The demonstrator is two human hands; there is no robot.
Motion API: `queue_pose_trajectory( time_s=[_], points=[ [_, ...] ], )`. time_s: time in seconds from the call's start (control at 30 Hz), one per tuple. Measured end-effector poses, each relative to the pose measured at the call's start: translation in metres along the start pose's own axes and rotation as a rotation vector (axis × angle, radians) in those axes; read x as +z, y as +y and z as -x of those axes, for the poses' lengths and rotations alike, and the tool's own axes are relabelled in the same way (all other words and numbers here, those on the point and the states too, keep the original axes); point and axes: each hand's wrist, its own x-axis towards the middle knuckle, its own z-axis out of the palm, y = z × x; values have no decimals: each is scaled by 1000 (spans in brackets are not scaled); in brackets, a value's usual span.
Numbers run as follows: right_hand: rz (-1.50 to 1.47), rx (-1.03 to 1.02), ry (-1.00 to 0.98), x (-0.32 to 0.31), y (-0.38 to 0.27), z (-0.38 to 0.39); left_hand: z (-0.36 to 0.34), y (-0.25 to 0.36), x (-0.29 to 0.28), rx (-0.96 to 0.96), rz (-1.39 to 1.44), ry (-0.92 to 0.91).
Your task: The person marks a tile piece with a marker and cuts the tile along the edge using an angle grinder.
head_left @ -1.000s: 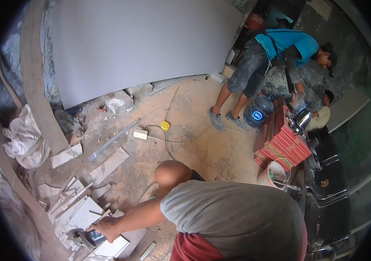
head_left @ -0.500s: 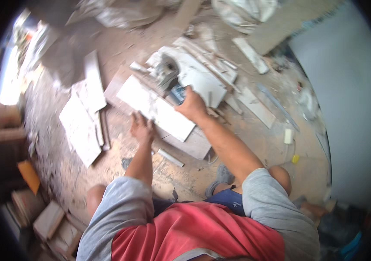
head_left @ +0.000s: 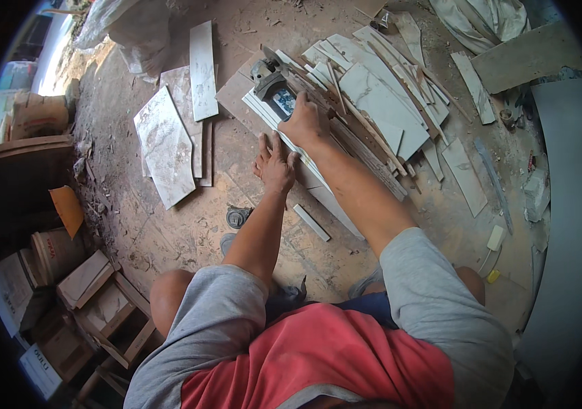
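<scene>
My right hand [head_left: 307,124] is closed around the body of an angle grinder [head_left: 281,97], whose head points away from me. Narrow white tile strips [head_left: 257,109] lie beside and under the grinder, on a larger grey-brown tile [head_left: 235,93]. Fingers stretched forward, my left hand [head_left: 277,167] rests at the near edge of the strips and grips nothing. Whether the grinder's disc touches a tile is hidden.
Stacked white tile pieces [head_left: 381,92] and long offcuts lie to the right. More cut tiles [head_left: 163,146] are at the left. A small strip [head_left: 311,223] and a round dark object [head_left: 238,217] lie near my feet. Boxes [head_left: 56,252] stand at lower left.
The view has shifted, so hands and tiles appear farther up and right. A broad white tile face showed between my hands; narrow white strips show there now. My right hand still holds the grinder.
</scene>
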Motion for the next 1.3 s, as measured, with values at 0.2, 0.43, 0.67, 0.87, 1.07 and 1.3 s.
queue_pose_trajectory(
  time_s=[0.2, 0.43, 0.67, 0.87, 1.07, 1.3],
  points=[
    [35, 26, 7, 33, -5, -26, -2, 4, -3, -17, -78, -81],
    [24, 66, -27, 35, -16, -34, -3, 2, -11, -17, -88, -80],
    [39, 72, -86, 29, -22, -32, -4, -1, -10, -2, -105, -68],
    [40, 98, -124, 24, -22, -34, -3, 2, -10, 2, -93, -75],
    [52, 108, -146, 17, -26, -32, -4, 1, -10, 6, -81, -62],
    [39, 104, -144, 14, -24, -32, -5, -1, -4, 24, -102, -53]
  ],
)
